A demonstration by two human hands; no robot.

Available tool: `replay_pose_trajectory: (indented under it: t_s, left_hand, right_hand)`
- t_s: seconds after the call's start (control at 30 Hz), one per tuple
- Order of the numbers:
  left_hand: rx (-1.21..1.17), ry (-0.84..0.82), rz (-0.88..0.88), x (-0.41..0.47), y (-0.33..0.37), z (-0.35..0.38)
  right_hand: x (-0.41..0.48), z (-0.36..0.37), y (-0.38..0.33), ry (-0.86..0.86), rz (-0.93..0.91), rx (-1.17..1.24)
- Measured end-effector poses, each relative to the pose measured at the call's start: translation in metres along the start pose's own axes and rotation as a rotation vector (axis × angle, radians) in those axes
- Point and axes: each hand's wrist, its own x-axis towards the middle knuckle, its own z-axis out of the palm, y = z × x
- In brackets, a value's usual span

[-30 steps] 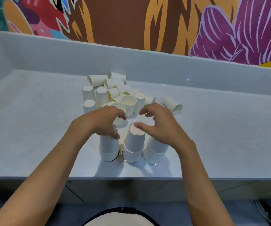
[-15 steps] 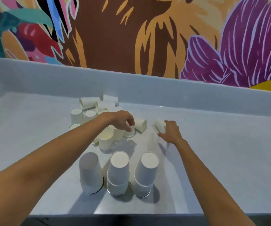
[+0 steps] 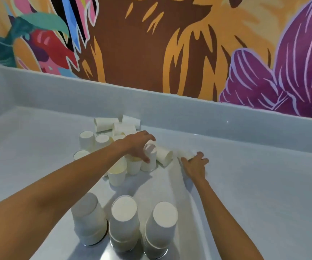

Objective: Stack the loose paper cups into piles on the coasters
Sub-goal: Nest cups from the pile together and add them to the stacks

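Grey desk (image 3: 263, 184) under a painted wall (image 3: 142, 53): left hand (image 3: 136, 145) grips an upturned cup (image 3: 150, 158) mid-frame; right hand (image 3: 195, 167) curls round a lying cup (image 3: 186, 153) beside it.

Arms outstretched, left hand (image 3: 136, 145) curls fingers (image 3: 148, 136) round an upturned cup (image 3: 150, 158), right hand (image 3: 195, 166) grips a lying cup (image 3: 186, 153).
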Motion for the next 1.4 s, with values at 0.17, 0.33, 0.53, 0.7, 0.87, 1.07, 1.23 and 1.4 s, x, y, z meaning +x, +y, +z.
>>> replay_pose_trajectory:
  t_s: [0.17,0.33,0.53,0.7,0.87,1.07,1.23,1.4]
  left_hand:
    - [-0.092,0.002,0.08,0.02,0.022,-0.006]
    - [-0.311,0.065,0.132,0.036,0.05,-0.002]
    - [-0.574,0.258,0.099,0.039,0.049,0.0]
    - [-0.734,0.438,-0.01,0.027,0.03,-0.013]
    - [-0.729,0.512,-0.071,0.023,0.017,-0.016]
    - [-0.722,0.612,-0.091,0.018,0.01,-0.027]
    - [-0.361,0.544,-0.101,0.01,-0.013,-0.044]
    - [-0.135,0.453,-0.112,0.01,-0.021,-0.05]
  right_hand:
    - [-0.012,-0.017,-0.023,0.171,-0.144,-0.045]
    - [-0.023,-0.036,-0.07,0.121,-0.305,-0.034]
    - [-0.008,-0.022,-0.091,-0.09,-0.185,0.444]
    - [0.003,0.006,-0.067,-0.102,0.036,0.288]
    - [-0.001,0.038,-0.052,-0.249,0.119,0.185]
    - [0.002,0.034,-0.064,-0.146,-0.002,0.158]
    - [-0.001,0.006,-0.094,0.139,-0.152,0.303]
    - [-0.013,-0.008,-0.138,0.225,-0.436,0.444]
